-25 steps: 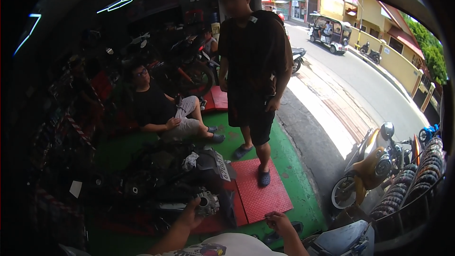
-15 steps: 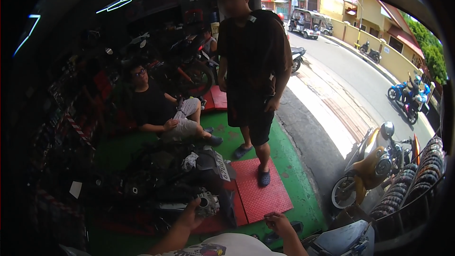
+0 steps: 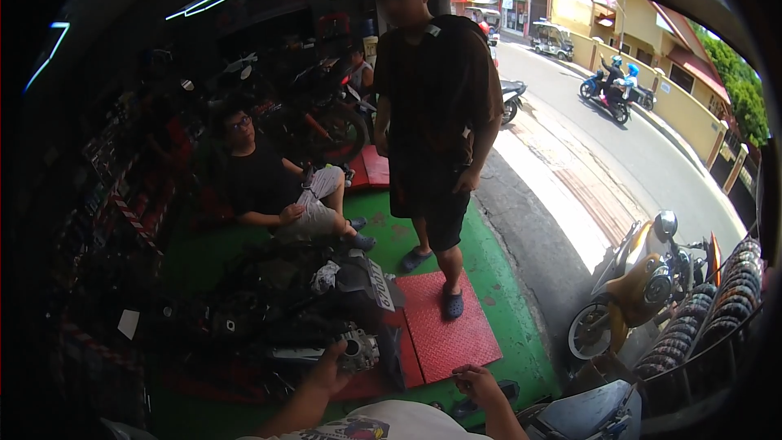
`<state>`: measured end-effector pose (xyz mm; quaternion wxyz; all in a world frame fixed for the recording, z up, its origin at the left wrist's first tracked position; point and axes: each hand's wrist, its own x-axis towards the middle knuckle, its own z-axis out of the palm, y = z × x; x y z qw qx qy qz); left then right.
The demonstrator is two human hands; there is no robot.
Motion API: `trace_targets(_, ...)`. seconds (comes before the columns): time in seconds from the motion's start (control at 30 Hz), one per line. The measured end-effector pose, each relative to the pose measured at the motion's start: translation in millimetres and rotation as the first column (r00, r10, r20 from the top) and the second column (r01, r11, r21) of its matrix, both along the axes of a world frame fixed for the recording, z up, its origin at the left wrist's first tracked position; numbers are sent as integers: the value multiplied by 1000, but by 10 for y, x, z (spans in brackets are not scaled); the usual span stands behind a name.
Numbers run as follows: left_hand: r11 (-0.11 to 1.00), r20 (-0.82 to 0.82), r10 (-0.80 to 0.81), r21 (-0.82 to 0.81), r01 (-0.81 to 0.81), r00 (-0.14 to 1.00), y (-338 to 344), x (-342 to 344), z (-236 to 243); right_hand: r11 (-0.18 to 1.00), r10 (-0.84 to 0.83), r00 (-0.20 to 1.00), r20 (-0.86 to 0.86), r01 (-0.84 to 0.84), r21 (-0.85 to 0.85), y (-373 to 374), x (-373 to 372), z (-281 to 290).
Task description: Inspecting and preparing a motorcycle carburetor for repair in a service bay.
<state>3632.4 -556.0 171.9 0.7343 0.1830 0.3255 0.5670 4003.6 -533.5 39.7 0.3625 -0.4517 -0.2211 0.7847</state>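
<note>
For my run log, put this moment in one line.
left hand: gripping metal engine part; right hand: curled, contents unclear; nearby: dark motorcycle, red tread plate

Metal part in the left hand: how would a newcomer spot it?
Find the standing person with one shoe on a red panel. Left of that panel, the left hand holds the metal part. Its pale grey surface and round opening set it apart from the dark motorcycle behind.

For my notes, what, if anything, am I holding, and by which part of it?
Your left hand holds a metal part by its left side. Whether your curled right hand holds anything can't be told.
</note>
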Motion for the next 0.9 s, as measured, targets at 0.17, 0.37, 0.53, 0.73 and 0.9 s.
trace_targets(0.17,999,50,-28,-25,29,998,-3,-7,26,1000,20,1000,10,-20,4,7,-6,0)
trace_targets(0.37,1000,41,-2,-18,3,999,15,14,48,1000,5,1000,1,-5,-24,8,-33,90)
trace_targets(0.53,1000,42,-25,-14,25,999,17,-7,47,1000,14,1000,13,-13,-20,-1,-46,106)
trace_targets(0.73,1000,55,20,-22,-19,998,-24,45,67,998,64,998,-26,-64,13,-14,43,-28)
trace_targets(0.9,999,50,16,-36,-14,999,-49,63,103,996,88,996,-22,-88,16,-11,60,-5)
